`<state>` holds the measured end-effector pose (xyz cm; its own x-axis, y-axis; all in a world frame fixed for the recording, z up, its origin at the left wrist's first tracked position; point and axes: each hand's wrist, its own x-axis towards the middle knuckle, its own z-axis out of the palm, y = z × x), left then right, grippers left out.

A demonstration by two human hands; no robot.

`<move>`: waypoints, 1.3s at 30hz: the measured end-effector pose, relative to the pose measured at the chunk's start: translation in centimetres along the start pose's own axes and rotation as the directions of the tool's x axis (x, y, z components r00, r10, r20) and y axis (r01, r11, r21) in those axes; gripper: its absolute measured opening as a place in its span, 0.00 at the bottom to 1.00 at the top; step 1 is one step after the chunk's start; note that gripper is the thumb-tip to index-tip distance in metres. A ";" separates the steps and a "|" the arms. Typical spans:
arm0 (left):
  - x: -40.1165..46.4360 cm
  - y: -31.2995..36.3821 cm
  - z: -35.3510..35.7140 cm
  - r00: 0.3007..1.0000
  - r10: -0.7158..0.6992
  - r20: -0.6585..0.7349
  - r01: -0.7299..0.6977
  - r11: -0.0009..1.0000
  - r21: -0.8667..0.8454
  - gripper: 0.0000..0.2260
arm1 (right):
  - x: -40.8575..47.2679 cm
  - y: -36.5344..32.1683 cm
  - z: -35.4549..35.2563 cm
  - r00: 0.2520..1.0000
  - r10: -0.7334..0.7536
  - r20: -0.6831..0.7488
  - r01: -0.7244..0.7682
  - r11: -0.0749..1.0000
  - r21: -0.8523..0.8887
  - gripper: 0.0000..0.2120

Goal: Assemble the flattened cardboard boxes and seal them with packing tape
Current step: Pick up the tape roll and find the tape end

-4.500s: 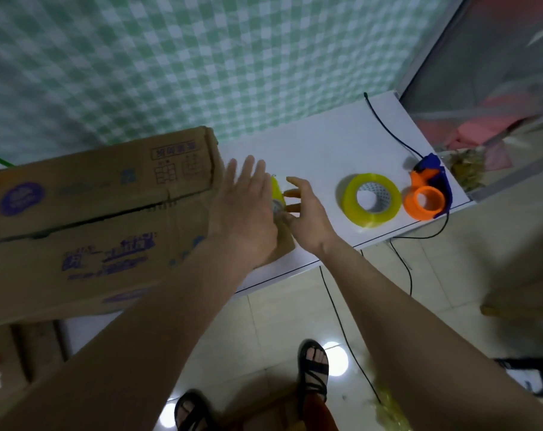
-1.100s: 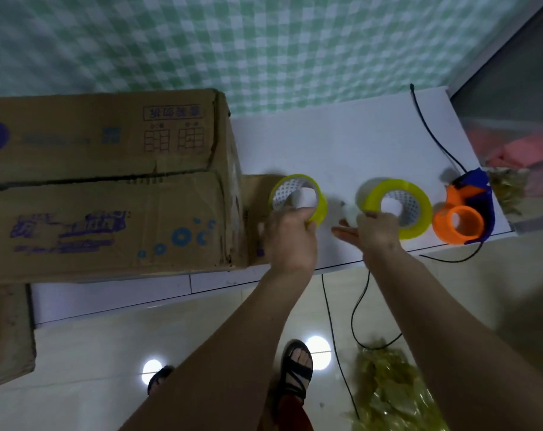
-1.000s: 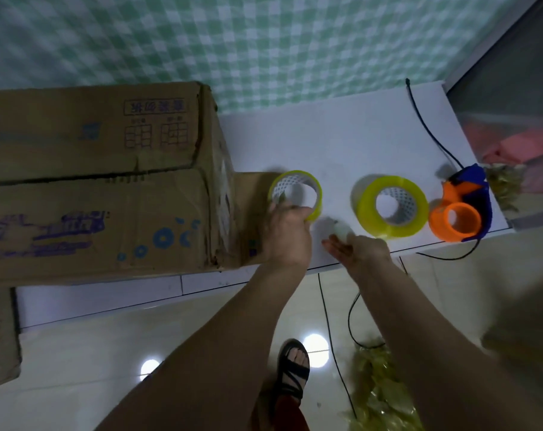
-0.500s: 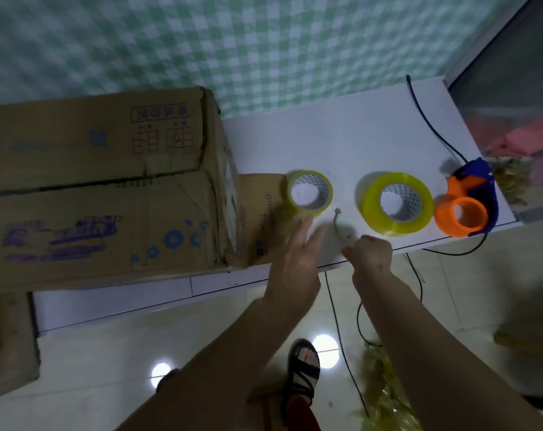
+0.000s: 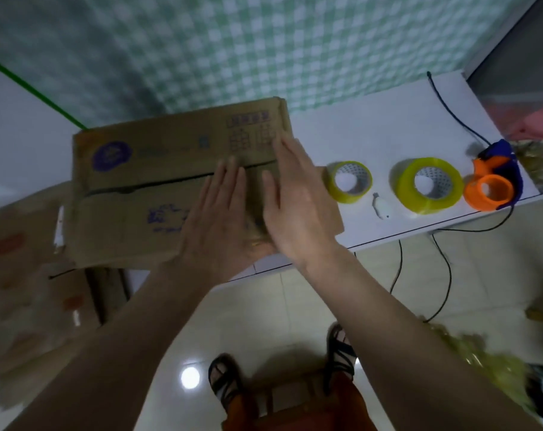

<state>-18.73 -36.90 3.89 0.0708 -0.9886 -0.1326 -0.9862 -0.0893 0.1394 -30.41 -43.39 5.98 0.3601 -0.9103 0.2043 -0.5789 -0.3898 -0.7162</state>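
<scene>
A brown cardboard box (image 5: 145, 194) with blue print stands on the white table (image 5: 372, 135), its two top flaps meeting along a dark seam. My left hand (image 5: 220, 219) lies flat on the box top with straight fingers. My right hand (image 5: 295, 197) is flat with straight fingers at the box's right end. A small yellow tape roll (image 5: 349, 181) lies just right of the box, then a larger yellow tape roll (image 5: 428, 183). An orange and blue tape dispenser (image 5: 490, 185) sits near the table's right edge.
A small white object (image 5: 380, 206) lies on the table between the two rolls. Black cables (image 5: 450, 113) run over the table and hang off its front edge. More cardboard (image 5: 24, 275) is stacked low on the left. Crumpled tape scraps (image 5: 481, 359) lie on the tiled floor.
Both hands left the tape rolls and the small white object and moved left onto the box. The small roll and the white object now lie free on the table.
</scene>
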 end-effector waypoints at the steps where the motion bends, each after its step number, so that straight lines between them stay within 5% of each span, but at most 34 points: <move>1: 0.4 -0.4 0.2 0.999 0.010 0.036 -0.011 1.000 0.007 0.59 | 0.8 -0.1 0.4 0.995 0.060 0.085 -0.054 0.996 -0.078 0.23; 3: 0.7 -0.6 0.6 0.999 -0.005 0.040 0.006 1.000 -0.015 0.59 | 1.7 0.6 1.3 0.960 0.193 0.204 -0.167 0.976 -0.140 0.24; 7: 1.0 -0.6 0.8 0.997 -0.030 0.076 0.031 0.999 -0.008 0.55 | 2.4 2.0 1.9 0.907 0.366 0.210 -0.388 0.919 0.072 0.18; 11: 1.6 0.1 0.7 0.993 -0.036 0.112 0.034 0.999 0.025 0.52 | 2.9 3.8 2.1 0.884 0.401 0.240 -0.401 0.915 -0.053 0.14; 14: 2.1 0.5 0.5 0.989 -0.048 0.142 0.044 0.999 0.031 0.52 | 3.2 3.9 1.9 0.832 0.495 0.249 -0.442 0.864 -0.241 0.23; 16: 2.2 0.4 0.3 0.990 -0.028 0.142 0.027 1.000 0.013 0.52 | 3.0 3.4 1.8 0.871 0.470 0.141 -0.356 0.804 -0.476 0.26; 18: 1.8 -0.1 0.0 0.991 0.001 0.136 -0.001 1.000 0.007 0.52 | 1.6 2.3 2.3 0.972 0.220 0.083 -0.144 0.837 -0.528 0.25; 20: 1.1 -1.3 -0.1 0.989 0.001 0.146 -0.006 0.999 0.034 0.50 | -0.1 1.3 3.8 0.982 0.024 0.187 0.072 0.870 -0.488 0.27; 22: 0.0 -3.2 -0.2 0.981 -0.055 0.184 0.042 0.997 0.071 0.52 | -1.1 1.1 5.1 0.957 0.022 0.288 0.149 0.815 -0.560 0.34; 30: -6.2 -14.4 -1.8 0.930 -0.342 0.134 0.326 0.937 0.124 0.69 | -0.3 0.4 4.9 0.933 0.123 0.339 0.155 0.711 -0.685 0.46; 35: -8.2 -14.9 -1.9 0.856 -0.489 0.168 0.516 0.831 -0.207 0.67 | -0.4 -0.3 4.7 0.929 0.188 0.320 0.119 0.666 -0.736 0.46; 39: -9.6 -11.1 -1.4 0.861 -0.492 0.129 0.501 0.776 -0.383 0.66 | -1.0 -3.0 6.4 0.882 0.353 0.311 -0.031 0.704 -0.710 0.38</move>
<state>-8.22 -26.63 5.00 0.5271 -0.7913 -0.3098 -0.6722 -0.6112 0.4177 -24.35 -40.45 3.67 0.3409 -0.8974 -0.2801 -0.9379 -0.3449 -0.0367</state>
